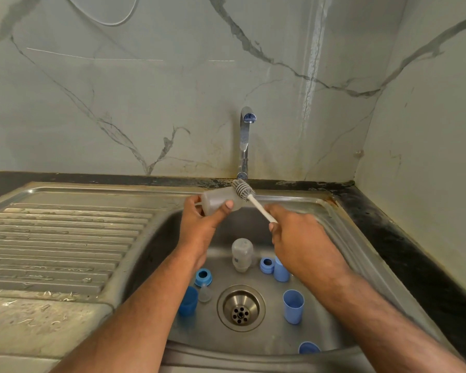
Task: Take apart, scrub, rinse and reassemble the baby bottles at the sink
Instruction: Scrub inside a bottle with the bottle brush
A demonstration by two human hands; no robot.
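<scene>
Looking down at a steel sink [156, 232], we hold a clear bottle [219, 199] on its side above the basin, our left hand [199, 222] wrapped around it, thumb on the near side. Our right hand [299, 238] grips the white handle of a brush [249, 196], fingers closed on it. The grey bristle head lies against the bottle's outside near its neck, just below the tap [244, 141].

On the basin floor a second bottle [242, 254] lies behind the drain [240, 308]. Left of the drain sit a blue ring [203, 277], a clear teat [204, 292] and a blue cap [188, 300]. To the right are another ring [267, 264], and caps [293, 306] standing beside and in front of it. One more cap [308, 347] sits at the near edge. A ribbed drainboard [59, 243] lies to our left.
</scene>
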